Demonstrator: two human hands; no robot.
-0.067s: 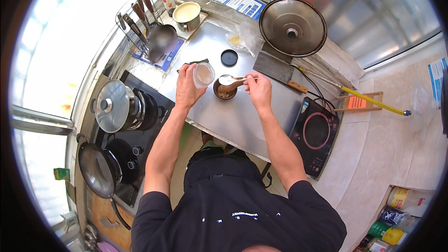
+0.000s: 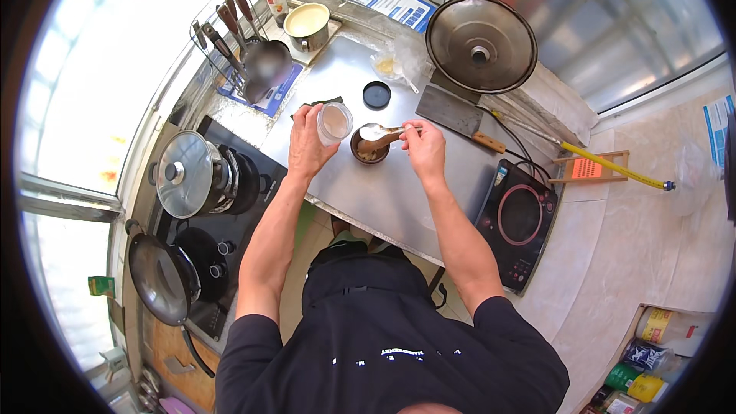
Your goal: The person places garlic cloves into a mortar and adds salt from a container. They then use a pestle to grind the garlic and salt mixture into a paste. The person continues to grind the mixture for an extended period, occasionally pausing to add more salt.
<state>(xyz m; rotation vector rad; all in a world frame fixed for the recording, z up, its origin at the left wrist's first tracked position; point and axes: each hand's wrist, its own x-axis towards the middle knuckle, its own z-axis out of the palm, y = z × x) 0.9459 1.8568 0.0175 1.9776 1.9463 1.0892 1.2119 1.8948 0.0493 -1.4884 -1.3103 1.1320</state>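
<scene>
My left hand point(image 2: 305, 147) is closed around a clear jar point(image 2: 334, 123), tilted so its open mouth shows a pale brownish powder. In my right hand point(image 2: 427, 152), the fingers pinch the handle of a metal spoon point(image 2: 373, 132), whose bowl has some whitish stuff on it. The spoon hovers beside the jar, over a small brown bowl point(image 2: 355, 151) with light-brown contents I cannot make out. A wooden-looking handle seems to lean in that bowl, partly under the spoon. Beyond them a round black lid point(image 2: 376, 95) lies on the metal worktop point(image 2: 410, 199).
A cleaver point(image 2: 448, 111) and an induction cooker point(image 2: 521, 218) sit on the right. To the left stand a gas hob point(image 2: 257, 176), a lidded pot point(image 2: 184, 174) and a wok point(image 2: 159, 280). Behind are a utensil rack point(image 2: 230, 38), an enamel mug point(image 2: 307, 23) and a large pan lid point(image 2: 481, 31).
</scene>
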